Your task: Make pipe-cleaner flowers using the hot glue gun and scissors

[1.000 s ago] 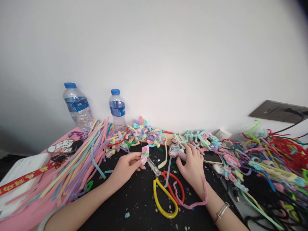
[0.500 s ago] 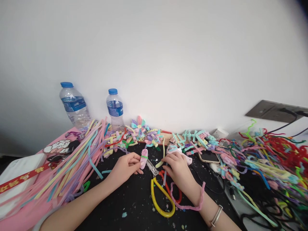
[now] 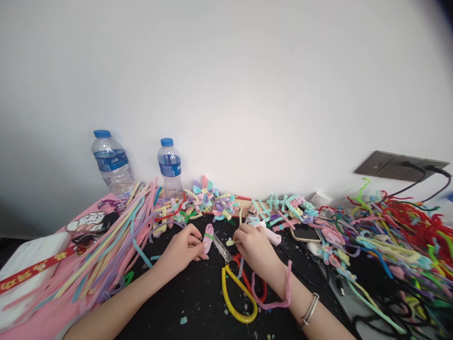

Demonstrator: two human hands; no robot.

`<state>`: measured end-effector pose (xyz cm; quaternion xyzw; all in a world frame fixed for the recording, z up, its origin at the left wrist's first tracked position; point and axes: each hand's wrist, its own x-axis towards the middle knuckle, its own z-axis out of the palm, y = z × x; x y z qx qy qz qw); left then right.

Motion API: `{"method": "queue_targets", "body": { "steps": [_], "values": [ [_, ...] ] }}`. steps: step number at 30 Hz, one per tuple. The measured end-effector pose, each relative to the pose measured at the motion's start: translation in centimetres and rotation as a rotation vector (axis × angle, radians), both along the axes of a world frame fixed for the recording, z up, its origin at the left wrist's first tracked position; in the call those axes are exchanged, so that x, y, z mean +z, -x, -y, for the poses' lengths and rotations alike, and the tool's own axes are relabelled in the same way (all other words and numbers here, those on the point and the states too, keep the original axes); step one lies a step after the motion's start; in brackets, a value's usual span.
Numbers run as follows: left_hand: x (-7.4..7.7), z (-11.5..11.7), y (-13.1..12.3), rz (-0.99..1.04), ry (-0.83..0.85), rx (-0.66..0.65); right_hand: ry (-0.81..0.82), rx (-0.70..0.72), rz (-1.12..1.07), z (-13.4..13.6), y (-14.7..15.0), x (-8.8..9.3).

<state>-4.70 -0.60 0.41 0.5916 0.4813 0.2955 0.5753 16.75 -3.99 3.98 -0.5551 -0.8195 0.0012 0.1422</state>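
My left hand [image 3: 186, 245] is closed, its fingers pinching a small folded bundle of pink pipe cleaner [image 3: 208, 237] with a green tie round its middle. Above the scissors, my right hand [image 3: 253, 243] has its fingers bent together at a pale yellow pipe cleaner [image 3: 230, 242], whose lower end pokes out beside the fingertips. The scissors [image 3: 239, 295], one handle yellow and one red, lie between my hands, blades pointing away. A purple strip [image 3: 241, 267] rests across their handles. Near my right wrist curves a pink pipe cleaner [image 3: 265, 304].
Long pastel pipe cleaners [image 3: 106, 245] spread over the pink surface at left. Two water bottles [image 3: 170, 165] stand by the wall. Finished pipe cleaner flowers [image 3: 203, 189] line the back. A phone [image 3: 305, 233] and tangled colourful pipe cleaners [image 3: 406, 226] lie right.
My right hand has moved slightly left and its fingers have closed over the yellow pipe cleaner. The pink bundle has shifted slightly left and nearer with my left hand. The view has tilted a little.
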Motion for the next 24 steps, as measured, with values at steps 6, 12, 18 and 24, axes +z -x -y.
{"method": "queue_targets", "body": {
  "steps": [6,12,18,24],
  "values": [
    [1.2,-0.4,0.8,-0.014,0.030,0.033,-0.138,-0.030,-0.714,0.8,-0.9,0.3],
    [1.6,-0.7,1.5,-0.080,0.008,0.046,-0.004,-0.150,-1.268,1.3,-1.6,0.1],
    [1.1,-0.6,1.7,-0.077,-0.006,0.054,0.164,-0.067,-1.683,1.5,-2.6,0.2],
    [1.0,-0.3,1.8,-0.213,-0.057,0.002,0.460,-0.035,-1.814,2.0,-2.3,-0.8]
  ]
}}
